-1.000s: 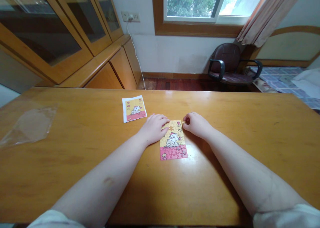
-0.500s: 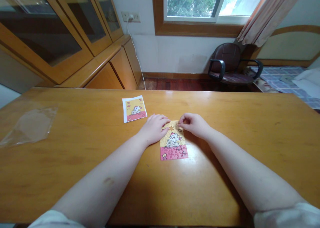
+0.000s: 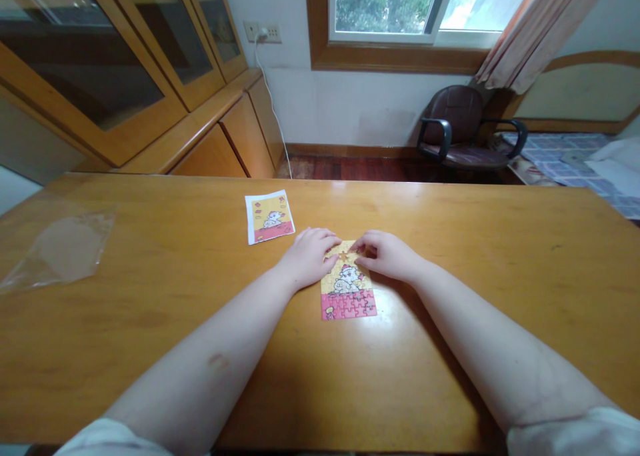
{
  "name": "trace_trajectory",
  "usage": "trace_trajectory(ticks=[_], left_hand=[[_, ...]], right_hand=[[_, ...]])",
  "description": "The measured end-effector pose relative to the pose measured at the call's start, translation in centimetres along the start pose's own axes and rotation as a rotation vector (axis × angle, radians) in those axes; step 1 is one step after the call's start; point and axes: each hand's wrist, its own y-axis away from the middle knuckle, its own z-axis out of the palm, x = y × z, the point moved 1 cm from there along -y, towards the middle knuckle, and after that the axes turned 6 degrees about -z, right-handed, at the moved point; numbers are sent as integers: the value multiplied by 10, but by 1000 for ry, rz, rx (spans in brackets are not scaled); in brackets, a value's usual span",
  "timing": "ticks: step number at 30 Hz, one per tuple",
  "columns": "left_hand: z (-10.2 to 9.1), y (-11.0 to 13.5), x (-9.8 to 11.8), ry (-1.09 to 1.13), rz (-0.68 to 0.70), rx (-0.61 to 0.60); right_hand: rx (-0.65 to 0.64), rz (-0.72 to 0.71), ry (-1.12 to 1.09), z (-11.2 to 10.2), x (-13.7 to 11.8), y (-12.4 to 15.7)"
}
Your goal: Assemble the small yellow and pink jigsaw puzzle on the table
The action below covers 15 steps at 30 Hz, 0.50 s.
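Note:
A small jigsaw puzzle (image 3: pixel 347 293) with a white animal on yellow and a red lower band lies on the wooden table (image 3: pixel 150 289). My left hand (image 3: pixel 306 256) rests curled on the table, its fingertips touching the puzzle's upper left edge. My right hand (image 3: pixel 384 255) lies over the puzzle's upper right corner, fingers pinched together at the top of the puzzle near a small gap in it. What the pinch holds is too small to make out.
A printed picture card (image 3: pixel 269 217) of the same image lies left of the puzzle. A clear plastic bag (image 3: pixel 60 249) sits at the table's far left. Wooden cabinets (image 3: pixel 150 76) stand left; an armchair (image 3: pixel 463 129) is under the window beyond the table.
My right hand has slid left from beside the puzzle's upper right corner onto its top, toward the gap. My left hand has stayed in place.

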Motion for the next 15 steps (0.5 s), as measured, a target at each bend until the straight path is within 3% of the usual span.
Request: trace_trajectory(ticks=[9,15], left_hand=[[1,-2,-3,64,3,91],[2,-2,-5,43,1,120]], right_hand=[[10,-32,48,0,-3,1],[-26,-142,29,-3,-7,3]])
